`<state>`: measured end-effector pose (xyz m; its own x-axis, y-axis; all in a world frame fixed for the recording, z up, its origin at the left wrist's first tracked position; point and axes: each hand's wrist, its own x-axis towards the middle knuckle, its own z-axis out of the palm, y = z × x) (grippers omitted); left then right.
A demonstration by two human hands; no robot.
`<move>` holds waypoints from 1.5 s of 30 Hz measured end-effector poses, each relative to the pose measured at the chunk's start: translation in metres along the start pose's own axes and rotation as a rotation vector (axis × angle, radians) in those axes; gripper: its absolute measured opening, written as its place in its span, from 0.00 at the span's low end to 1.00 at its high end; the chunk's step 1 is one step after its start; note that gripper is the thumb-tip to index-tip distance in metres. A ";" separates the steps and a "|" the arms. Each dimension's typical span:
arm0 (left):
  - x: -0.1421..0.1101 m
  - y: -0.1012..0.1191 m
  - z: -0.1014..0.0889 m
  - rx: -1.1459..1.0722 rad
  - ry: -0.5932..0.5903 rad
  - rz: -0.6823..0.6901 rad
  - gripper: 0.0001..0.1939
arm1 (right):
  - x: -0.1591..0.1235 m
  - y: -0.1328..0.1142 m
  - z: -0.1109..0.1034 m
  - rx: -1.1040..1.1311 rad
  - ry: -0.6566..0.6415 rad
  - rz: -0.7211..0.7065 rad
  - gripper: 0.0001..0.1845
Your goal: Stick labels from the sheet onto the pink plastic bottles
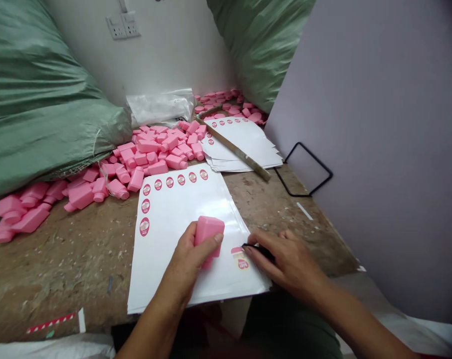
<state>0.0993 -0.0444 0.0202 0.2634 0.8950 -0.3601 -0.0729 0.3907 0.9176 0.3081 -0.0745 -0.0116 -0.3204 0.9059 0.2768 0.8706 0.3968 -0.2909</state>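
On the table (72, 269), the sheets (162, 269) could slide if nudged. Over them, the left hand (188, 257) grips a bottle (209, 229), droppable if the thumb slackens. The right hand (291, 254) pinches a tool (264, 251); careless pressure could crease the label (241, 260) at its tip.

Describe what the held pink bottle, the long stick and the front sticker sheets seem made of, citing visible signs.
Pink bottle: probably smooth plastic, satin finish; soft sheen, rounded edges.
Long stick: likely wood or bamboo, matte; brown, unevenly toned.
Sticker sheets: apparently coated paper, glossy; thin edges, bright reflection.
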 end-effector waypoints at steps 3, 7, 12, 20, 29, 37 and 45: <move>0.000 -0.001 0.004 -0.011 0.023 0.006 0.17 | 0.001 0.000 0.001 0.003 -0.002 -0.012 0.08; 0.003 -0.003 0.011 -0.108 0.034 -0.002 0.16 | 0.002 0.000 0.000 -0.007 0.023 -0.049 0.09; 0.005 -0.003 0.013 -0.114 0.046 -0.034 0.16 | 0.002 0.000 -0.001 -0.004 0.027 -0.057 0.08; 0.002 -0.002 0.014 -0.070 0.046 -0.014 0.15 | 0.006 -0.005 0.005 -0.071 0.034 0.011 0.14; 0.004 -0.006 0.009 -0.110 0.021 -0.031 0.16 | -0.001 -0.002 -0.018 0.671 0.062 0.503 0.19; 0.002 -0.003 0.012 -0.093 0.043 -0.001 0.15 | -0.001 -0.003 0.000 0.034 -0.013 0.114 0.08; 0.003 -0.007 0.010 -0.100 0.010 0.002 0.16 | 0.004 -0.001 0.005 -0.108 0.040 -0.022 0.11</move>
<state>0.1104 -0.0470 0.0146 0.2539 0.8976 -0.3603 -0.1692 0.4079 0.8972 0.3038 -0.0707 -0.0146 -0.3269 0.8896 0.3189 0.8992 0.3967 -0.1848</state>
